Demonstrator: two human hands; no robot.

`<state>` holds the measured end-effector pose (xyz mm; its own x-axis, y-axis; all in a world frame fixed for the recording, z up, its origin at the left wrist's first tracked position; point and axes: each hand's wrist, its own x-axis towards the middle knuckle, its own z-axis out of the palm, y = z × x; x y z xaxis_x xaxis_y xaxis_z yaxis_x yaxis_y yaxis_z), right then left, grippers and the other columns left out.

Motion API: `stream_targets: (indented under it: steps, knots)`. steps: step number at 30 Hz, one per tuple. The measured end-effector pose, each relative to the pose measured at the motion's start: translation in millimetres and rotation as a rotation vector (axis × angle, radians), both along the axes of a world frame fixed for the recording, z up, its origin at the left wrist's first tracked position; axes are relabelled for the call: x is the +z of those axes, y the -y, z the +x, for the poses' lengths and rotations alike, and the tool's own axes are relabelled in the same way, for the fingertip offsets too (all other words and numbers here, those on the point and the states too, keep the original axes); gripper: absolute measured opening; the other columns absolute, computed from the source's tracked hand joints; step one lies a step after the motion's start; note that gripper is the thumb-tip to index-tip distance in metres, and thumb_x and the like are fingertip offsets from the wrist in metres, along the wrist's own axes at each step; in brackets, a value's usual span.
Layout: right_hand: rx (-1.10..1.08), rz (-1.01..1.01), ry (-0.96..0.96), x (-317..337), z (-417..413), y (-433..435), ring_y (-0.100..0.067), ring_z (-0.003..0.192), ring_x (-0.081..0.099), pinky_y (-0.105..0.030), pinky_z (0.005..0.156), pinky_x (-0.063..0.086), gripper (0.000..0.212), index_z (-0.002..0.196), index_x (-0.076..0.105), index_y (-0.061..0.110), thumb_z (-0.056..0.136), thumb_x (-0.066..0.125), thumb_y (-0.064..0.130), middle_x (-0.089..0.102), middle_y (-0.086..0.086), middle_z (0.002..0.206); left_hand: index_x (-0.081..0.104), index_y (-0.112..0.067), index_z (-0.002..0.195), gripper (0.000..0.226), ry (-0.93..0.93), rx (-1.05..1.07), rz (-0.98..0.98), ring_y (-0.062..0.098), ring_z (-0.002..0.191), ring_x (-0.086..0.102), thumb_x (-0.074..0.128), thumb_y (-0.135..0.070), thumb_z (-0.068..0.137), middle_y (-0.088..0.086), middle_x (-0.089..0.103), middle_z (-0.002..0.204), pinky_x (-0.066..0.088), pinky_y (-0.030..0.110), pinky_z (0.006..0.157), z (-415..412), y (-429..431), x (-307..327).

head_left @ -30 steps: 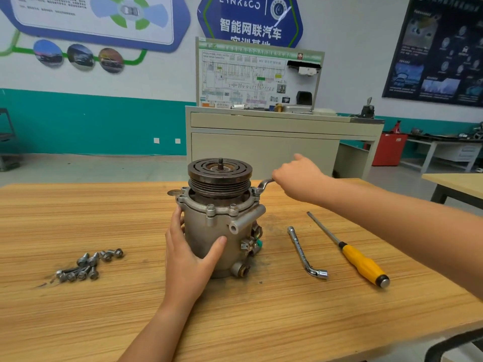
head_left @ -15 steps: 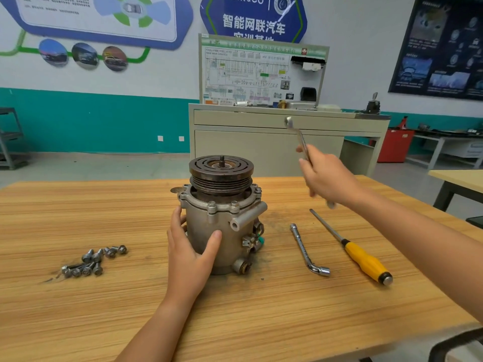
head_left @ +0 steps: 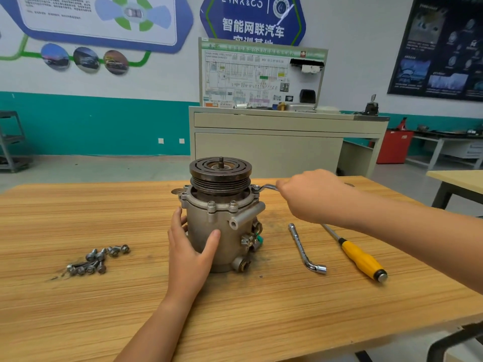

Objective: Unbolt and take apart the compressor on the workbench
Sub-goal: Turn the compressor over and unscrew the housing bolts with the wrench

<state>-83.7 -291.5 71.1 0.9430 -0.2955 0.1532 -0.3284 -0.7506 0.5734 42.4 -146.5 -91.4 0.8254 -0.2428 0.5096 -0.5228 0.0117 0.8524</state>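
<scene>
A grey metal compressor (head_left: 224, 226) stands upright at the middle of the wooden workbench (head_left: 235, 309), its dark grooved pulley on top. My left hand (head_left: 190, 249) is pressed against the front left of its body, thumb and fingers spread round the housing. My right hand (head_left: 311, 194) grips a silver wrench (head_left: 266, 188), whose ring end sits on a bolt at the right of the top flange. The wrench handle is hidden in my fist.
Several loose bolts (head_left: 96, 259) lie in a pile on the bench to the left. An L-shaped socket wrench (head_left: 304, 249) and a yellow-handled screwdriver (head_left: 358, 257) lie to the right. A beige training cabinet (head_left: 274, 142) stands behind the bench.
My right hand, which had lifted the wrench up in the air half a second ago, has brought it back down onto the flange bolt. My left hand has stayed on the housing.
</scene>
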Motion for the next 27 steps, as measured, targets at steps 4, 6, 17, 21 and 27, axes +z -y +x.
stream_targets:
  steps: [4, 6, 17, 21, 27]
  knots:
    - [0.055, -0.129, -0.088, 5, -1, 0, -0.011, 0.049, 0.036, -0.022, 0.040, 0.026, 0.024, 0.115, 0.049, 0.011, 0.093, 0.040, 0.013, 0.037, 0.002, 0.060, 0.014, -0.030, 0.148, 0.086, -0.005, -0.003, 0.001, 0.007, 0.121, 0.039, 0.068, -0.034, 0.080, -0.012, 0.033, 0.132, 0.034, 0.029, 0.099, -1, -1, -1]
    - [0.096, -0.124, -0.094, 8, -2, 13, -0.010, 0.049, 0.036, -0.022, 0.040, 0.025, 0.026, 0.117, 0.046, 0.012, 0.093, 0.037, 0.018, 0.037, 0.002, 0.059, 0.014, -0.030, 0.148, 0.087, -0.002, -0.003, -0.002, 0.008, 0.122, 0.039, 0.068, -0.034, 0.080, -0.012, 0.033, 0.132, 0.033, 0.028, 0.099, 0, -1, -1]
    - [0.294, 0.033, 0.220, -26, 80, 74, -0.021, 0.097, 0.059, -0.026, 0.070, 0.043, 0.029, 0.121, 0.050, 0.013, 0.095, 0.038, 0.006, 0.061, -0.005, 0.110, 0.017, -0.025, 0.147, 0.086, 0.006, -0.008, 0.001, 0.009, 0.121, 0.038, 0.070, -0.030, 0.080, -0.012, 0.032, 0.129, 0.033, 0.030, 0.102, 0, 1, -1]
    - [0.321, 0.065, 0.298, -32, 95, 66, -0.028, 0.099, 0.057, -0.033, 0.069, 0.043, 0.025, 0.111, 0.054, 0.005, 0.091, 0.040, 0.000, 0.060, -0.011, 0.108, 0.019, -0.025, 0.146, 0.085, -0.002, -0.011, -0.006, 0.011, 0.122, 0.039, 0.069, -0.032, 0.078, -0.011, 0.034, 0.128, 0.035, 0.032, 0.103, -1, 1, 2]
    - [0.408, 0.034, 0.508, -25, 28, 71, -0.031, 0.049, 0.056, -0.029, 0.039, 0.041, 0.025, 0.100, 0.065, -0.006, 0.075, 0.067, -0.009, 0.059, -0.018, 0.063, 0.019, -0.022, 0.147, 0.086, -0.002, -0.003, 0.001, 0.015, 0.124, 0.040, 0.070, -0.038, 0.079, -0.011, 0.033, 0.128, 0.036, 0.039, 0.106, -1, 0, 2]
